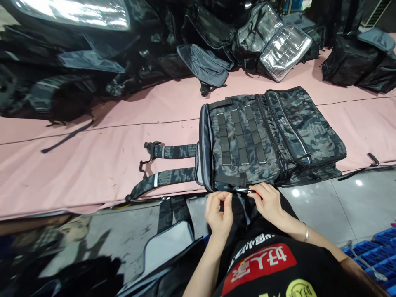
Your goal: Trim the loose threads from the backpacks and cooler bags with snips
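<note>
A dark camouflage backpack (241, 140) lies on its back on the pink-covered table (123, 161), its webbing panel and zipped pocket facing up. Two shoulder straps (173, 177) stretch out from it to the left. At the bag's near edge, my right hand (267, 202) is closed around small thread snips (242, 189), whose shiny metal blades point left. My left hand (219, 211) pinches thumb and forefinger together beside the bag's near left corner. Whatever is between those fingers is too small to make out.
Dark bags pile up along the back left (77, 78). An open bag with a silver lining (286, 51) stands at the back, another dark bag (349, 62) at the far right. Below the table edge are a bag with a pale panel (168, 247) and blue plastic pallets (371, 255).
</note>
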`<state>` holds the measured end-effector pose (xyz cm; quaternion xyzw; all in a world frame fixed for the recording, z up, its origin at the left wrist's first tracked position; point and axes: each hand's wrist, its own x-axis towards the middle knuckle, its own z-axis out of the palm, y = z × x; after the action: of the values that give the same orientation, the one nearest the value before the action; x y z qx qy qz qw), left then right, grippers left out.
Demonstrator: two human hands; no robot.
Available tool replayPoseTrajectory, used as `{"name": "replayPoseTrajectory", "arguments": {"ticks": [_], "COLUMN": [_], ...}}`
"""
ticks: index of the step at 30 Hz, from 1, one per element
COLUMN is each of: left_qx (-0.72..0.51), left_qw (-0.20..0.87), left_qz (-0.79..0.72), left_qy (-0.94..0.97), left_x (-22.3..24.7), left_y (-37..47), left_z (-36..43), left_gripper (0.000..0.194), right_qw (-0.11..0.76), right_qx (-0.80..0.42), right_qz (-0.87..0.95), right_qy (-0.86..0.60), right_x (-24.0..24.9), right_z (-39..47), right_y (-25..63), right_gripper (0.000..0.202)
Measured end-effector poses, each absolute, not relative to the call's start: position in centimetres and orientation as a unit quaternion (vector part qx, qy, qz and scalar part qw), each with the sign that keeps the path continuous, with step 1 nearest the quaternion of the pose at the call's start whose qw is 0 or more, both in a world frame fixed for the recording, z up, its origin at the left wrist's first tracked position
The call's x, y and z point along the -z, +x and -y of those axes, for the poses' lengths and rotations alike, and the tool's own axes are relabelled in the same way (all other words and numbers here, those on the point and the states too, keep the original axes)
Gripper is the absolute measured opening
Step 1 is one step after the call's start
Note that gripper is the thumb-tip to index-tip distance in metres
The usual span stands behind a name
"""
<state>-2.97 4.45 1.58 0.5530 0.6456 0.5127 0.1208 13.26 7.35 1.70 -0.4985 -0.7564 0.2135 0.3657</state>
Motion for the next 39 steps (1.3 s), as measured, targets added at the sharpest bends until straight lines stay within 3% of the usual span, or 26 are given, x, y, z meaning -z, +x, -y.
{"name": "replayPoseTrajectory", "arguments": {"ticks": [4,7,10,18,21,28,31,35,39], "left_qx": [-0.527,-0.391,-0.262,-0.134,-0.109,-0.185,-0.301,-0.336,-0.318], "left_qw": [0.264,0.357,0.425,0.47,0.455,0.438,0.462,0.429,0.372], "left_qz": [-0.623,-0.661,-0.581,-0.514,-0.516,-0.504,-0.523,-0.612,-0.649], "left_qy": [0.515,0.532,0.643,0.705,0.718,0.721,0.65,0.574,0.583], "left_x": [-0.8,-0.1,0.0,-1.3,-0.4,1.5,3.0,5.7,7.9], "left_y": [-4.0,-3.0,-1.1,-0.8,-1.4,-1.6,-1.4,-0.9,-0.2], "left_z": [-3.0,-1.5,-0.1,-0.5,-0.8,-0.8,-1.5,-2.8,-4.3], "left_gripper": [0.044,0.035,0.053,0.072,0.075,0.073,0.039,0.053,0.029], "right_qw": [0.419,0.434,0.451,0.465,0.467,0.48,0.468,0.457,0.458], "right_qx": [-0.271,-0.274,-0.267,-0.351,-0.324,-0.272,-0.287,-0.312,-0.283], "right_qz": [0.722,0.692,0.66,0.556,0.581,0.621,0.608,0.594,0.625], "right_qy": [-0.48,-0.508,-0.538,-0.593,-0.582,-0.556,-0.573,-0.584,-0.565], "right_x": [-2.0,-1.7,-1.0,-0.1,-0.6,-1.4,-1.2,-1.0,-1.2], "right_z": [-7.0,-6.5,-6.1,-5.4,-5.6,-6.5,-6.4,-6.1,-6.0], "right_y": [15.1,17.3,19.2,20.3,19.9,19.2,19.1,18.8,18.5], "right_gripper": [0.014,0.016,0.016,0.028,0.026,0.021,0.023,0.026,0.022]}}
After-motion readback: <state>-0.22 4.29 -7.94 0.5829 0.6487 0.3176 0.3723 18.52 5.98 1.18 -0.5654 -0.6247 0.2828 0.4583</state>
